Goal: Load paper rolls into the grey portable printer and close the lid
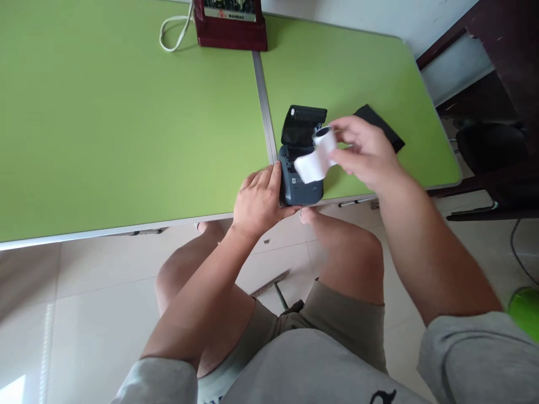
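Observation:
A small dark portable thermal printer (302, 193) sits at the table's front edge with its lid (302, 126) swung up, exposing the paper bay. My left hand (259, 199) grips its near left corner, fingers along the side and thumb across the front. Between the thumb and fingers of my right hand (366, 148) is a white paper roll (326, 146), slightly blurred. The roll has a dark core, and its loose end hangs over the printer's body and partly covers the open bay.
A flat black object (381, 126) lies on the green table (126, 123), partly behind my right hand. At the back stands a dark red framed item (231, 33) with a white cord (181, 36). A metal seam (261, 95) crosses the tabletop. A dark chair (490, 146) is at right.

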A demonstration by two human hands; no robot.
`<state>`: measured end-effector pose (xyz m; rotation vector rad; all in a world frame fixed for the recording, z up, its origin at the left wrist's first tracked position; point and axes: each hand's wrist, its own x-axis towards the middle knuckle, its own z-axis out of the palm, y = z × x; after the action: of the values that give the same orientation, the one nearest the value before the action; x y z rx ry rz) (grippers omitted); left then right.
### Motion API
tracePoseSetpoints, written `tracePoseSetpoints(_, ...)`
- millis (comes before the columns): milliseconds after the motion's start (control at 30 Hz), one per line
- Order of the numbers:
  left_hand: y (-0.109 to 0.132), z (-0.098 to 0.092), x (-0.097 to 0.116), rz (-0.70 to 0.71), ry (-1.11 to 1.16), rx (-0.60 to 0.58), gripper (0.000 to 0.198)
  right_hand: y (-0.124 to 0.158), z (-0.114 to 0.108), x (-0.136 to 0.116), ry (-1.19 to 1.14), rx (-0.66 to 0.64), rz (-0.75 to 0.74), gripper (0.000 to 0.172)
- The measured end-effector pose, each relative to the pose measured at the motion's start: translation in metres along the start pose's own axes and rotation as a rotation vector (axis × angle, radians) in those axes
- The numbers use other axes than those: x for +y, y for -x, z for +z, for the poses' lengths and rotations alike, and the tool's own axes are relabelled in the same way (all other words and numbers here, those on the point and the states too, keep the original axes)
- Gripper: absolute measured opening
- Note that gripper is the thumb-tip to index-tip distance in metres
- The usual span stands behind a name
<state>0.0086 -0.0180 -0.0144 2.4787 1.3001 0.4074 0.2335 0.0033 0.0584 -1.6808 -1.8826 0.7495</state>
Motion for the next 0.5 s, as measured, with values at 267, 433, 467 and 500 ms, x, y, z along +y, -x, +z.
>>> tracePoseSetpoints(267,-0.001,0.0,-0.002,-0.01,0.008,0.032,0.105,0.042,0.037,0.066,-0.797,0.386,0.338,0.051)
tracePoseSetpoints(433,-0.002,0.003,-0.005,0.012,0.003,0.056,0.106,0.028,0.043,0.065,-0.384,0.468,0.228,0.037)
tracePoseSetpoints(467,-0.001,0.003,-0.006,0.015,0.002,0.06,0.106,0.024,0.042,0.064,-0.269,0.467,0.187,0.034)
tracePoseSetpoints(500,-0.001,0.004,-0.006,0.016,0.002,0.063,0.105,0.02,0.041,0.064,-0.155,0.473,0.134,0.03)
